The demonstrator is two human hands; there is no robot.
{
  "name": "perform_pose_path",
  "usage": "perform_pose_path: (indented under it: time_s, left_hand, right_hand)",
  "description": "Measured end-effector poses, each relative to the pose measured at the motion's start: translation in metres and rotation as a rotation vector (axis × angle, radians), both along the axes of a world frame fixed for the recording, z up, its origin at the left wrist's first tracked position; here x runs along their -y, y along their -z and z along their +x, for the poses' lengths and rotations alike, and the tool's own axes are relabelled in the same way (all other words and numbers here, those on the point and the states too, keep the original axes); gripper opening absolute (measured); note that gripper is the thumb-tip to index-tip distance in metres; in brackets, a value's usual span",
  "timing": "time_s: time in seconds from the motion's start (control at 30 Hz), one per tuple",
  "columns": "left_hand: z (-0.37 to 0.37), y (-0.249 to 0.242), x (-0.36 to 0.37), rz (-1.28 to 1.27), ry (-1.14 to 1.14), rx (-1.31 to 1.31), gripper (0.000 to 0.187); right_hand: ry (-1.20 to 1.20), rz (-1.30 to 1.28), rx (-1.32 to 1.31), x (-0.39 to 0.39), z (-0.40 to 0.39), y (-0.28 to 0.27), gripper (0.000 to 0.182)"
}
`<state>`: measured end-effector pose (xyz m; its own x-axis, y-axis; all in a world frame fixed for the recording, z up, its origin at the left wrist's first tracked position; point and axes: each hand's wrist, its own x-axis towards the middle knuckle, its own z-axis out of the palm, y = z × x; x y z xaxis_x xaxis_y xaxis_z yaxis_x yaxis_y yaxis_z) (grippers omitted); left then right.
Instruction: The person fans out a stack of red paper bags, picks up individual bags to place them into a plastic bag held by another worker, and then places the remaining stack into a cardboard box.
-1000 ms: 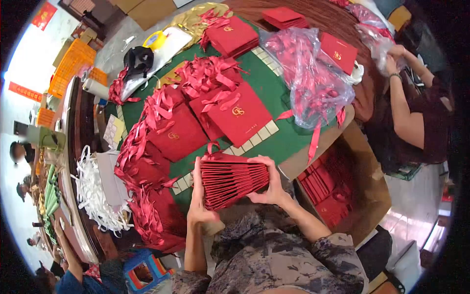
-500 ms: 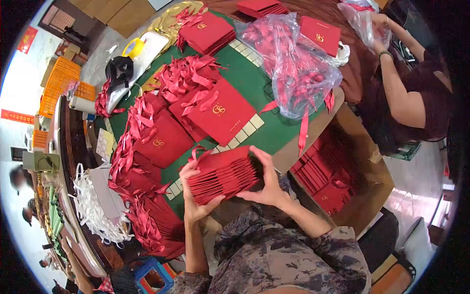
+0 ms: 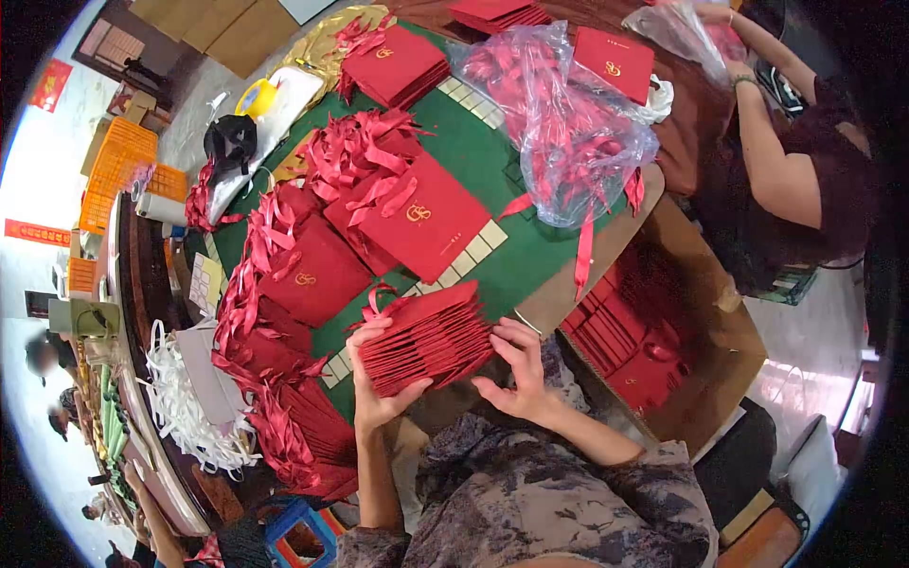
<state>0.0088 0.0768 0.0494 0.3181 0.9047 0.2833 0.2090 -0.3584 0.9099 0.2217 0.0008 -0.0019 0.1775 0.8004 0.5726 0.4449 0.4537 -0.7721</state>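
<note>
I hold a stack of folded red paper bags (image 3: 426, 339) on edge in front of my chest, tilted up to the right. My left hand (image 3: 376, 379) grips its left end, fingers curled over the top. My right hand (image 3: 518, 369) supports the right end from below, fingers spread against the bags. Red ribbon handles stick out at the stack's upper left. Beyond it, more flat red bags with gold logos (image 3: 417, 222) lie on the green table (image 3: 473, 142).
An open cardboard box (image 3: 705, 331) with packed red bags stands at my right. A clear plastic bag of red ribbons (image 3: 568, 123) lies on the table. Another person's arm (image 3: 767, 161) works at the far right. White handles (image 3: 180, 388) pile at the left.
The stack has tilted and shifted slightly left. My right hand slid from the stack's top corner down to its lower right end.
</note>
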Motion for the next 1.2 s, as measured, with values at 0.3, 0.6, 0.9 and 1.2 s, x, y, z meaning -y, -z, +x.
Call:
perform_pose_path:
  time_s: [0.3, 0.6, 0.9, 1.2]
  left_hand:
    - [0.001, -0.003, 0.000, -0.026, 0.009, 0.015, 0.084]
    - [0.000, 0.001, 0.001, -0.053, 0.004, 0.016, 0.087]
    - [0.002, 0.002, 0.002, -0.066, -0.002, 0.060, 0.088]
    - [0.004, -0.006, 0.002, -0.054, 0.000, 0.023, 0.083]
  right_hand:
    - [0.018, -0.024, -0.003, -0.006, 0.004, -0.010, 0.062]
    - [-0.044, -0.040, 0.020, -0.011, 0.013, -0.013, 0.067]
    - [-0.094, -0.040, -0.001, -0.018, 0.015, -0.016, 0.069]
    - [-0.152, -0.061, -0.021, -0.035, 0.022, -0.028, 0.078]
